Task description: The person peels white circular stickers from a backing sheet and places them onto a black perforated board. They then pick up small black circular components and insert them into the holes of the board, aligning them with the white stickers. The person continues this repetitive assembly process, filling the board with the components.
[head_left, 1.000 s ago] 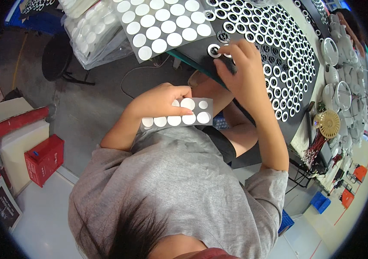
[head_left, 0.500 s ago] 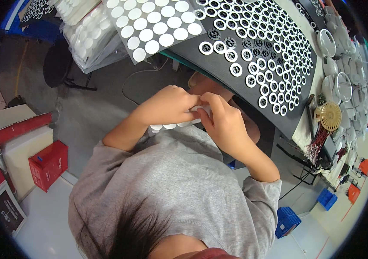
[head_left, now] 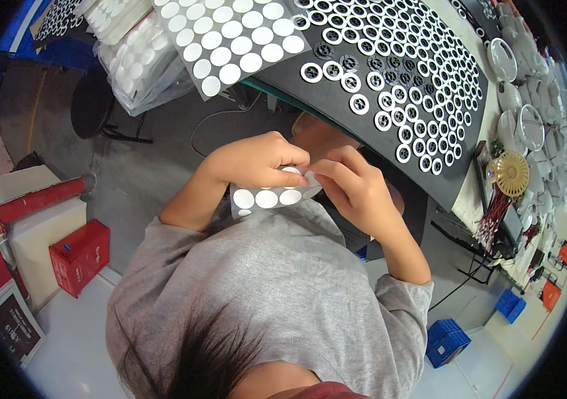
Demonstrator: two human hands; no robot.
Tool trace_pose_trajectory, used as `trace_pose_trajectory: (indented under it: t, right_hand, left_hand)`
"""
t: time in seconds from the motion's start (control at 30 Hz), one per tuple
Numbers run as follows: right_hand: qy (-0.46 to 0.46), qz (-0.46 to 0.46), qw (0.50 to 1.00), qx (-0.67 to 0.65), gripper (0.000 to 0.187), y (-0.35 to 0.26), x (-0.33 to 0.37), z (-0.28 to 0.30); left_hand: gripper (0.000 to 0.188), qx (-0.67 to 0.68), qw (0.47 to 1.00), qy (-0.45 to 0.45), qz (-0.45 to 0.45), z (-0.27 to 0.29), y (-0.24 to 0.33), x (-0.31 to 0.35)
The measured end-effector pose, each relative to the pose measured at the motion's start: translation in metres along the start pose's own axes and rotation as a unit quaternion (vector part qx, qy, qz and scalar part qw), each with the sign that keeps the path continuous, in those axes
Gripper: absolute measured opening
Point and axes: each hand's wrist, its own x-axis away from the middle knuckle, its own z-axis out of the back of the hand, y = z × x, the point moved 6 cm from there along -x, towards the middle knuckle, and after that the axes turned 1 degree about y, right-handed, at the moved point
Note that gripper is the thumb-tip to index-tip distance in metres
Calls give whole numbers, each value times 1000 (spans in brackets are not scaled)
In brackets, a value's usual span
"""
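In front of my chest, my left hand (head_left: 260,161) grips a sheet of round white stickers (head_left: 267,199) between thumb and fingers. My right hand (head_left: 356,189) is closed in a pinch at the sheet's right end, on a round white sticker (head_left: 313,185) that looks tilted up; whether it is fully off the backing I cannot tell. Beyond my hands, a black board (head_left: 337,113) carries many black round parts with white rings (head_left: 359,104). Several black parts (head_left: 393,76) in its middle show no white ring. Another sticker sheet (head_left: 231,48) overlaps the board's left edge.
Plastic-wrapped stacks of stickers (head_left: 138,63) lie at the far left, above a dark stool (head_left: 94,110). Along the right are a yellow fan (head_left: 509,174), wires (head_left: 493,219) and white round housings (head_left: 529,126). A red box (head_left: 81,256) and a blue crate (head_left: 446,342) stand lower down.
My hands have drawn slightly apart; my right hand moved a little right and down. More of the sticker sheet now shows under my left hand. The view has shifted slightly.
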Motion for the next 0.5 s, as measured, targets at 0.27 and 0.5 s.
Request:
trace_pose_trajectory:
  t: [0.27,0.5]
  right_hand:
    - [13,74,994,76,28,-1,3,-3]
    - [-10,70,997,-1,29,-1,2,-6]
  left_hand:
    - [17,64,997,-20,47,-1,-9,0]
    - [22,106,990,-77,54,-3,-12,4]
